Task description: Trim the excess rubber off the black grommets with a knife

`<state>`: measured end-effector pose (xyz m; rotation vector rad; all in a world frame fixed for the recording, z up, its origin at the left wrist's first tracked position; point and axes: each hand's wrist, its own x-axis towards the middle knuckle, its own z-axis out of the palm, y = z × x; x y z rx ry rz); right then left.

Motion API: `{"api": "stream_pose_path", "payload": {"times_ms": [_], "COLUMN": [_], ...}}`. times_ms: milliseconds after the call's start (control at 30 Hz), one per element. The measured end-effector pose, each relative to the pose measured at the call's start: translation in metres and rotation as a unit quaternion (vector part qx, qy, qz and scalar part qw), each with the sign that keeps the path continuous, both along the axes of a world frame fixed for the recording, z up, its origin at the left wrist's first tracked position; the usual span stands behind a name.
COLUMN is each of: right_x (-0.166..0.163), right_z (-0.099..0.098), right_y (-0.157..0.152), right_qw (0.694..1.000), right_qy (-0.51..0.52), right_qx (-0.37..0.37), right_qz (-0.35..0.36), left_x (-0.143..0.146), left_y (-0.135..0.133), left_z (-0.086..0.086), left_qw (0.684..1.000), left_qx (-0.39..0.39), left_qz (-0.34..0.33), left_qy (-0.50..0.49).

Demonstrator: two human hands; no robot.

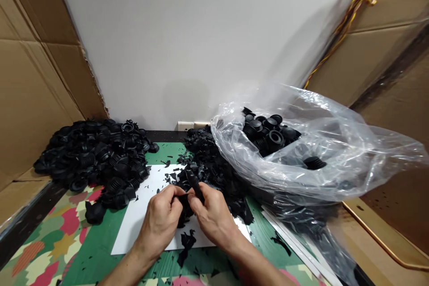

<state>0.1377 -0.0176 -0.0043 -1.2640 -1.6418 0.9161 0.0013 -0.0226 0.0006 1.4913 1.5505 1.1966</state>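
My left hand point(161, 221) and my right hand point(211, 214) meet over a white sheet point(134, 221) on the table. Both are closed round one black rubber part point(191, 187), pinching it between them; a strip of it sticks up past my right fingers. Black rubber scraps point(187, 241) lie on the sheet just below my hands. A heap of torn black trimmings point(209, 165) rises right behind my fingers.
A big pile of black ribbed rubber parts point(97, 156) fills the left. A clear plastic bag point(318, 152) with more such parts point(268, 132) lies at the right. Cardboard walls point(30, 76) stand on both sides. Yellow-red cables point(355, 4) hang at the upper right.
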Motion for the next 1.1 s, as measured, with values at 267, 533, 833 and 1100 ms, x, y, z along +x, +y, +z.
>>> {"api": "stream_pose_path", "payload": {"times_ms": [267, 533, 833, 1100], "right_x": [0.008, 0.006, 0.006, 0.006], "right_z": [0.001, 0.001, 0.004, -0.003], "right_y": [0.011, 0.012, 0.009, 0.01], "right_qw": [0.98, 0.962, 0.912, 0.884], "right_qy": [0.14, 0.208, 0.307, 0.351], "right_qx": [-0.141, -0.178, -0.27, -0.299], "right_qz": [-0.028, -0.017, 0.042, 0.07], "left_x": [-0.004, -0.001, 0.001, -0.004], "left_y": [0.005, 0.006, 0.008, 0.007], "left_z": [0.012, 0.023, 0.02, 0.018], "left_qw": [0.973, 0.987, 0.973, 0.991], "left_qx": [-0.131, -0.075, -0.093, -0.116], "left_qz": [-0.025, 0.016, 0.04, 0.025], "left_qy": [-0.186, -0.145, -0.208, -0.058]}}
